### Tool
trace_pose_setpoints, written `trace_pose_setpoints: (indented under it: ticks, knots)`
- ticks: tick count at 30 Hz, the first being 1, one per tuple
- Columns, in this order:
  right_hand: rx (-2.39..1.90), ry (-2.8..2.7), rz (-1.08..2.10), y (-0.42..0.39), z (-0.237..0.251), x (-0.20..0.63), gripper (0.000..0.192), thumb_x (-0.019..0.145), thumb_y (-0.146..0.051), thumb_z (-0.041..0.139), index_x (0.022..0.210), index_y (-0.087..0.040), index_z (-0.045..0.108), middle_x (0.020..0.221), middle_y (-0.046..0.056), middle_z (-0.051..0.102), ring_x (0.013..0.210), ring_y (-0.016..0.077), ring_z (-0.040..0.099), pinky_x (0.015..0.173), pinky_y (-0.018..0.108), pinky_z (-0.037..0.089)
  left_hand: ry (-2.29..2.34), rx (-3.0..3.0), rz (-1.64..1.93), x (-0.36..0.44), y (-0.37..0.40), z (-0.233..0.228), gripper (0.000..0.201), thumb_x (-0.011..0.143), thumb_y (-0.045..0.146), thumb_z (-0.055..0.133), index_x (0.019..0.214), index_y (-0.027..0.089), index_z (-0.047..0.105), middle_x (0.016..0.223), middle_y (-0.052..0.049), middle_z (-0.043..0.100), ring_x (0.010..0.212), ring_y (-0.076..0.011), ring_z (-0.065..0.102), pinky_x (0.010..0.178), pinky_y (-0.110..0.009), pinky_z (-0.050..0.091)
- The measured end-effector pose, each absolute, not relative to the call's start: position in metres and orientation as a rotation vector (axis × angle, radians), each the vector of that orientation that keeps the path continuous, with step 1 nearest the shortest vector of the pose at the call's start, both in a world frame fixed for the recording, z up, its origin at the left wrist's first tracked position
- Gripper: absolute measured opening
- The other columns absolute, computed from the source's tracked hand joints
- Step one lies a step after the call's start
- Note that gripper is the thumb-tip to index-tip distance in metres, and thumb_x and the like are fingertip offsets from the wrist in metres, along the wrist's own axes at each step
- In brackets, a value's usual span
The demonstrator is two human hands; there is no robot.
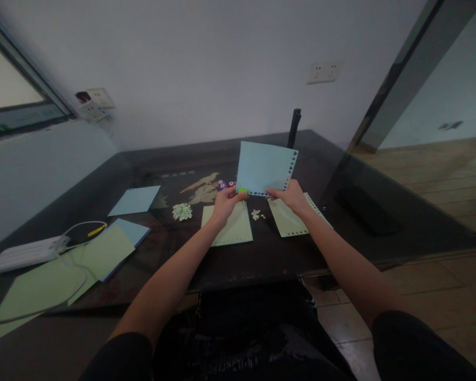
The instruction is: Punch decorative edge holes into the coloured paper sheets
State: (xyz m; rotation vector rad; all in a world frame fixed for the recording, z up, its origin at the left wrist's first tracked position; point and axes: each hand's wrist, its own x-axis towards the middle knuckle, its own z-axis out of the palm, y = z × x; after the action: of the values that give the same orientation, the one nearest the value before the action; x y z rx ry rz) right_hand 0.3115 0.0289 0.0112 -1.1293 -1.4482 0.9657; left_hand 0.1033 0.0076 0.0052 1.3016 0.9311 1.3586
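Note:
A light blue sheet of paper (265, 166) is held up over the table, with small shaped holes along its right and lower edges. My left hand (225, 205) is closed around a small green craft punch (243, 192) at the sheet's lower left corner. The lower right part of the sheet is pinched by my right hand (291, 197). Under my left hand lies a pale yellow-green sheet (234, 227). A second pale sheet (287, 219), with holes along its edges, lies below my right hand. Between them is a little heap of punched-out bits (256, 215).
A larger pile of paper bits (182, 211) lies left of my hands. Purple and red punches (222, 184) sit behind them. Farther left are a blue sheet (135, 201), stacked paper (79, 259) and a white power strip (27, 253) with cables. A black flat object (367, 210) lies right.

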Motion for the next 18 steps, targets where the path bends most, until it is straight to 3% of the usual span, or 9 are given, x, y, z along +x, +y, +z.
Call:
trace_pose_setpoints:
  ticks: [18]
  knots:
    - [-1.143, -1.436, 0.993, 0.0300, 0.0149, 0.3139, 0.036, 0.055, -0.032, 0.076, 0.083, -0.012, 0.068, 0.074, 0.006, 0.071, 0.060, 0.0195, 0.068, 0.058, 0.033, 0.059, 0.939, 1.323, 1.334, 0.1048, 0.0066, 0.0041, 0.028, 0.065, 0.034, 0.074, 0.082, 0.013, 0.069, 0.084, -0.006, 0.072, 0.080, -0.0185, 0.065, 0.082, -0.035, 0.050]
